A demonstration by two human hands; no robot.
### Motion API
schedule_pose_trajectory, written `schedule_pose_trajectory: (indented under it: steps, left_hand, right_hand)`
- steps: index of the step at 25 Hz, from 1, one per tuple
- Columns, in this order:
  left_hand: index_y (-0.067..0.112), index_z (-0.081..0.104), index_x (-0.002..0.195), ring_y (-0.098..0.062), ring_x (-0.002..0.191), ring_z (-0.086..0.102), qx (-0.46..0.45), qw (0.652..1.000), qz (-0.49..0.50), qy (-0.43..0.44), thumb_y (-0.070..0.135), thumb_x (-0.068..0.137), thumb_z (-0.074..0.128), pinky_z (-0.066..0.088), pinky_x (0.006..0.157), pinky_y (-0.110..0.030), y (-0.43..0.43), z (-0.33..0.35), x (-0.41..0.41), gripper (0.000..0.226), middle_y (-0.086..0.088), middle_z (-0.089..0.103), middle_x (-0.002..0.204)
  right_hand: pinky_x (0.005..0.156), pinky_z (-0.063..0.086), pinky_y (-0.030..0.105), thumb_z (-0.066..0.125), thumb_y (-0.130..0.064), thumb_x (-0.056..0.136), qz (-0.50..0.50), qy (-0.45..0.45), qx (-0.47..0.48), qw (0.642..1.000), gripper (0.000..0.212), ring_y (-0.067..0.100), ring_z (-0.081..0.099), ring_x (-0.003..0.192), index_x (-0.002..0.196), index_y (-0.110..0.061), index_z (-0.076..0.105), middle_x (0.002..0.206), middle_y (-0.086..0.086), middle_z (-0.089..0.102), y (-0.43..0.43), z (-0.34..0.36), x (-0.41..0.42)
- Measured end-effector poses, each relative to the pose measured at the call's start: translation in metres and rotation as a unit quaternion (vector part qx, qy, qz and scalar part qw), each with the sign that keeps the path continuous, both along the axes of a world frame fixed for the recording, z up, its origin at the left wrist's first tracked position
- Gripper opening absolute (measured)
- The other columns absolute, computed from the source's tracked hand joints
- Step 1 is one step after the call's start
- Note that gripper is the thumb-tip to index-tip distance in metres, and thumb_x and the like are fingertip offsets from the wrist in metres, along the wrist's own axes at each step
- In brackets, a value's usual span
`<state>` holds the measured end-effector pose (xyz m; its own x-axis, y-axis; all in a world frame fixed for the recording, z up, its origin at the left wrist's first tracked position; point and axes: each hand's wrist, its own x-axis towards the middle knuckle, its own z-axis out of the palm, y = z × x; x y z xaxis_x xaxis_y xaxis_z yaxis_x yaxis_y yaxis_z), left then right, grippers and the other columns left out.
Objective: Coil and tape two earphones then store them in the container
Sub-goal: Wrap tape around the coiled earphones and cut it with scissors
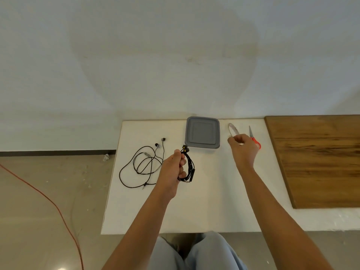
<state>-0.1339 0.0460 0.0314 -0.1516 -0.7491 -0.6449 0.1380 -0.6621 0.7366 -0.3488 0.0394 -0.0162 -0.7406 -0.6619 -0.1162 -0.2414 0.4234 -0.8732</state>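
My left hand (174, 168) grips a coiled black earphone (189, 166) with yellow-tipped buds, held above the white table's middle. A second black earphone (142, 164) lies loose and uncoiled on the table to the left. The grey container (202, 133) with its lid on sits at the table's far edge. My right hand (242, 147) reaches to the roll of clear tape (233, 129) to the right of the container, its fingers curled round the roll's near edge.
Red-handled scissors (253, 136) lie just right of the tape, partly behind my right hand. A wooden board (319, 158) covers the table's right side. The white table (204, 207) ends near my knees. An orange cable (48, 199) runs across the floor at left.
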Motion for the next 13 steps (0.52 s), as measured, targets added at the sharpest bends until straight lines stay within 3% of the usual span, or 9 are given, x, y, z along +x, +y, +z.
schedule_pose_trajectory:
  steps: [3, 7, 11, 13]
  left_hand:
    - [0.012, 0.06, 0.085, -0.005, 0.04, 0.029, -0.019, 1.0, 0.012, 0.002, 0.033, 0.101, 0.044, 0.03, 0.049, -0.02, 0.006, 0.03, 0.0, 0.03, 0.005, 0.055, 0.069]
    - [0.012, 0.066, 0.087, -0.003, 0.041, 0.036, -0.084, 0.996, -0.004, 0.035, 0.035, 0.095, 0.056, 0.036, 0.055, -0.022, 0.025, 0.093, 0.006, 0.026, 0.002, 0.067, 0.08]
    - [0.0, 0.067, 0.099, -0.002, 0.039, 0.036, -0.164, 0.986, -0.03, 0.025, 0.032, 0.094, 0.058, 0.035, 0.053, -0.02, 0.052, 0.154, 0.023, 0.034, 0.015, 0.05, 0.046]
    - [0.001, 0.069, 0.099, -0.003, 0.04, 0.034, -0.186, 0.982, -0.03, 0.024, 0.028, 0.092, 0.061, 0.034, 0.051, -0.019, 0.065, 0.176, 0.033, 0.03, 0.014, 0.049, 0.044]
  right_hand:
    - [0.066, 0.055, 0.025, 0.067, -0.01, 0.084, 0.045, -0.132, -0.077, 0.987, 0.004, 0.015, 0.061, 0.064, 0.085, -0.007, 0.069, 0.074, 0.002, 0.065, 0.029, 0.052, 0.03]
    - [0.062, 0.052, 0.022, 0.063, 0.001, 0.085, 0.162, -0.291, -0.103, 0.937, 0.01, 0.015, 0.053, 0.062, 0.092, -0.001, 0.069, 0.076, 0.01, 0.063, 0.07, 0.124, 0.077]
    - [0.066, 0.053, 0.021, 0.063, -0.001, 0.085, 0.254, -0.283, -0.107, 0.919, 0.013, 0.015, 0.057, 0.068, 0.095, -0.005, 0.072, 0.082, 0.014, 0.067, 0.105, 0.185, 0.109]
    - [0.067, 0.053, 0.021, 0.063, -0.001, 0.084, 0.276, -0.257, -0.117, 0.919, 0.015, 0.016, 0.06, 0.071, 0.094, -0.007, 0.073, 0.085, 0.018, 0.068, 0.118, 0.21, 0.118]
